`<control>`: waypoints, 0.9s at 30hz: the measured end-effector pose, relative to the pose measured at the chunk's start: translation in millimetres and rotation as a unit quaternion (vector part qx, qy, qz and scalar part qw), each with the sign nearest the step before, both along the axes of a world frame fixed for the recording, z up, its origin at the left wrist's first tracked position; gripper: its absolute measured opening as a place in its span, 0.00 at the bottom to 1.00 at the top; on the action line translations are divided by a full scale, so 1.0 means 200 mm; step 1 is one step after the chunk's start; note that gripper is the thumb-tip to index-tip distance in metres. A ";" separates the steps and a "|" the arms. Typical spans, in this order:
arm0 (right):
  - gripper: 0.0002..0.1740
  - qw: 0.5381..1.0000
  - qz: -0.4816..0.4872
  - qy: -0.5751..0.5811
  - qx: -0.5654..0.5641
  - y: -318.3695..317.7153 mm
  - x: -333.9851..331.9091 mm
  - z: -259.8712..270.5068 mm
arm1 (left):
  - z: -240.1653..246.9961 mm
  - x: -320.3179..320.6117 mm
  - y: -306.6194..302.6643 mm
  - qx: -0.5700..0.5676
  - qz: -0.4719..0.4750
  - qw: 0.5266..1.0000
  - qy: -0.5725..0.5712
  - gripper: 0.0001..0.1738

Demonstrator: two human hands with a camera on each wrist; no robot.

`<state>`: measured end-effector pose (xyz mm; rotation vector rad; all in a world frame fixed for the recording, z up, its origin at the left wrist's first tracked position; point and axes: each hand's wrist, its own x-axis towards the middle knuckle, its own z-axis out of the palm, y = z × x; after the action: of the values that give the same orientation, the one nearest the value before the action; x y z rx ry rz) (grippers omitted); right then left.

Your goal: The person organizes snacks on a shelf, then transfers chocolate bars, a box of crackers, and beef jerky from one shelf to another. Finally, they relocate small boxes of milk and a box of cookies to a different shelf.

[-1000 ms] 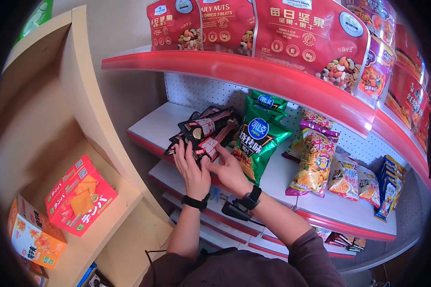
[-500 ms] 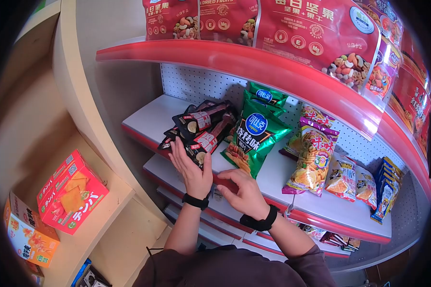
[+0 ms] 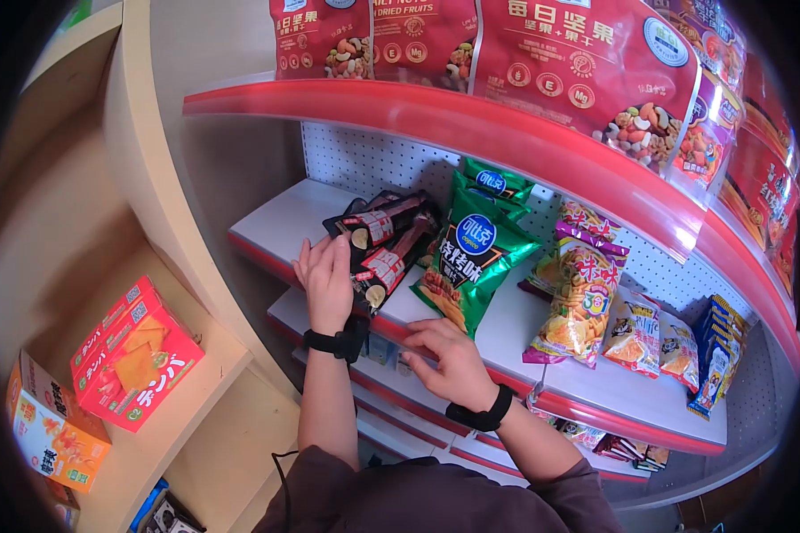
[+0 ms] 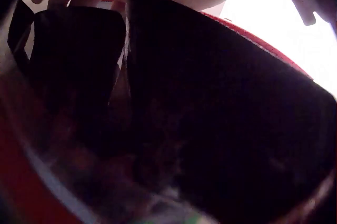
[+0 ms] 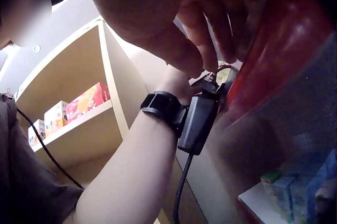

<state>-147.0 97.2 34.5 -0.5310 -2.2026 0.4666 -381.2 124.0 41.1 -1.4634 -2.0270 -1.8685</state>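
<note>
White, red-edged shelf with black packets, green bags and yellow-purple snack bags on top

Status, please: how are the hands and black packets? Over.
Left hand beside black packets; right hand empty, near shelf edge; packets piled, green bags close alongside.

Right hand: 1, fingers bent downward.
Left forearm: 1, below the hand.
Black device: 1, corded, just below the fingertips.
Boxes: 3, lower left of the hand.
Red edge: 1, right of the fingers.
</note>
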 end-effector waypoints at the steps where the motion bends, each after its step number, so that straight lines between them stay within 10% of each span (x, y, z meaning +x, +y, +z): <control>1: 0.10 1.000 0.000 0.000 0.000 0.00 0.00 0.00 | 0.00 0.01 0.01 -0.009 0.002 1.000 0.006 0.24; 12: 0.09 1.000 -0.006 -0.005 0.026 0.00 0.00 -0.02 | -0.06 0.09 -0.05 0.182 0.038 0.982 -0.032 0.12; 21: 0.09 0.999 -0.011 0.003 0.035 0.00 -0.02 -0.02 | -0.10 0.23 -0.08 0.159 0.086 0.970 0.165 0.37; 27: 0.08 1.000 -0.016 -0.003 0.015 -0.01 -0.01 -0.02 | -0.13 0.23 -0.04 0.046 0.153 0.968 0.196 0.35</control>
<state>-149.9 95.7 31.4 -0.5523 -2.2006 0.4145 -336.1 116.7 15.0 -1.2822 -1.8245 -1.4048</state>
